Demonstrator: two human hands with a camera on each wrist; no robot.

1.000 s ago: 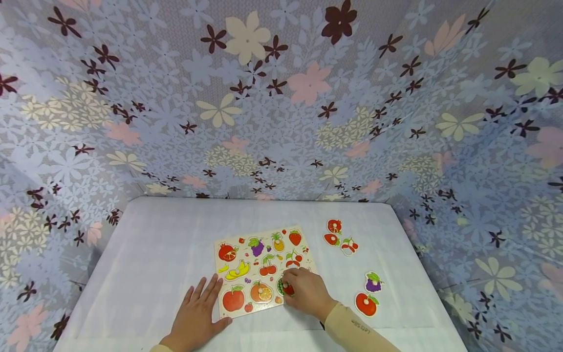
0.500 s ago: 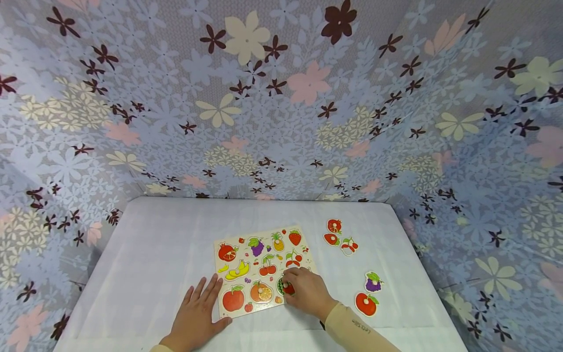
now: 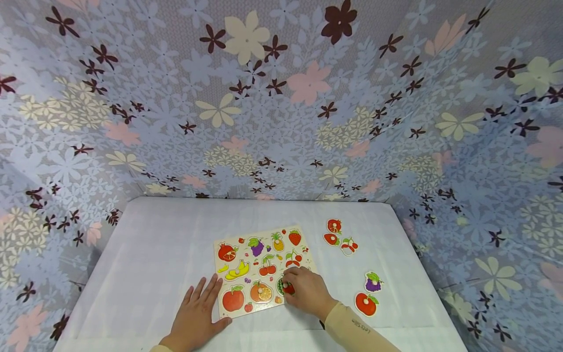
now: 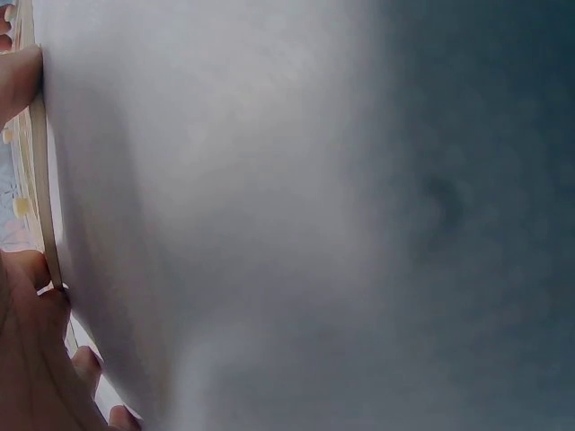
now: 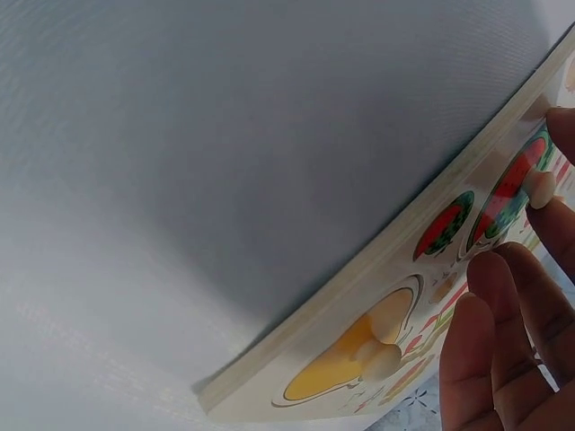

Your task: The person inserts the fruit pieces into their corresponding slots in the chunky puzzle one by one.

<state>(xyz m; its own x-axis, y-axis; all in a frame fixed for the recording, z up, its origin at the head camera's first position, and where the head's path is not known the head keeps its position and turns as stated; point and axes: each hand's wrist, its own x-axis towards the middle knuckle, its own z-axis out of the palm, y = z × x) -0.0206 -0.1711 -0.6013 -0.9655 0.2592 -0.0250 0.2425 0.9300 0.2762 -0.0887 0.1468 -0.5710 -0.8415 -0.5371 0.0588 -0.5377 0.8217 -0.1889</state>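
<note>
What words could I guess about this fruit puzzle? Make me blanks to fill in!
The right hand touches the knob on the ____ piece.
Beside the board, the loose apple lies nearest the loose ____.
To the right of the board, you can see ____ loose pieces.

Missing words: watermelon; grapes; five.

The head view is bright, the floral cloth (image 3: 281, 112) stretched toward its edges. The left wrist view is blurred, dark at right; shadow dims the right wrist view's surface (image 5: 260, 180).
</note>
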